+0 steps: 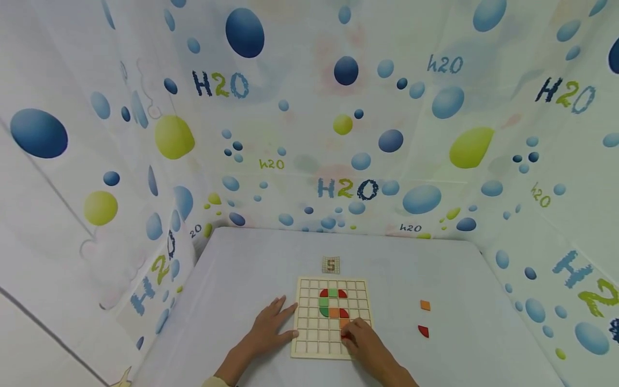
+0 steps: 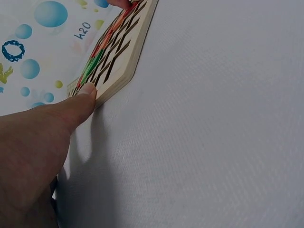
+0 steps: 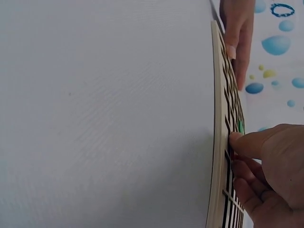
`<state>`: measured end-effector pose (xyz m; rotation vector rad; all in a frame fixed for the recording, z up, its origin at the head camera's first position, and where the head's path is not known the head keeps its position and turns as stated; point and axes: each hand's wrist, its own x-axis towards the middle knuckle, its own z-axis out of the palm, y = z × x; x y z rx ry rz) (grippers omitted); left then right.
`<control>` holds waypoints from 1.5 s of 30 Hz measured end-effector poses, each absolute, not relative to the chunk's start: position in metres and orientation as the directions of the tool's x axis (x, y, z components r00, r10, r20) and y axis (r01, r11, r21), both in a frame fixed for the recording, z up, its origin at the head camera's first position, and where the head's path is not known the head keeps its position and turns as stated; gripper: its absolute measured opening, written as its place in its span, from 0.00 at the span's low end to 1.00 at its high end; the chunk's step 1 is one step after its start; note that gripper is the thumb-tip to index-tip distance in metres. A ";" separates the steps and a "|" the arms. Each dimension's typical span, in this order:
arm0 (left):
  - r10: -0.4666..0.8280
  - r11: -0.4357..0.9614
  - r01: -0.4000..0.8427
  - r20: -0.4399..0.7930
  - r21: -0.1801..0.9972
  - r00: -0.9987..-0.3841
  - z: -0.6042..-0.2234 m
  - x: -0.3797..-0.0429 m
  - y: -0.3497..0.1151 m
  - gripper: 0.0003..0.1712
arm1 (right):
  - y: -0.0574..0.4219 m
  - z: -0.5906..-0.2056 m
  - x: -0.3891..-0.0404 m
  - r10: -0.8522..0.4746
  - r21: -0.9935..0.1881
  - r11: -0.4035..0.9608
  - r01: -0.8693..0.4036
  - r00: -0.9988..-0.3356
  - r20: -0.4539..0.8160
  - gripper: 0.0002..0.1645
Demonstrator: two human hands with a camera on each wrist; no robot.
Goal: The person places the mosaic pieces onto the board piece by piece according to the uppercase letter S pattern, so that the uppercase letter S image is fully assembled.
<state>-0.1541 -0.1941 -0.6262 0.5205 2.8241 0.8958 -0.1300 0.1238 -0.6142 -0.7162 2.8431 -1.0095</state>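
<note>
A wooden grid board (image 1: 309, 346) lies on the table, with coloured tiles set in an S-like curve. Among them are red quarter-round tiles, light green squares (image 1: 332, 293), a dark green quarter-round tile (image 1: 324, 312) and an orange square (image 1: 333, 313). My left hand (image 1: 266, 329) is spread along the board's left edge; its thumb (image 2: 86, 90) rests on the rim. At the lower end of the curve my right hand (image 1: 365, 345) pinches a red tile (image 1: 344, 334) between thumb and fingers, right at a grid cell. The fingers hide most of that tile.
Right of the board lie a loose orange square tile (image 1: 425, 305) and a red quarter-round tile (image 1: 423, 331). A small pattern card (image 1: 331, 265) with an S-like figure sits behind the board. A printed curtain (image 1: 300, 123) surrounds the white table (image 1: 242, 263) at the back and sides.
</note>
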 end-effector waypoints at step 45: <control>0.351 0.780 0.276 -0.028 0.562 -0.936 -0.625 -0.154 -0.192 0.43 | 0.116 -0.601 -0.130 -0.236 -0.737 0.661 -0.144 -0.972 -0.021 0.04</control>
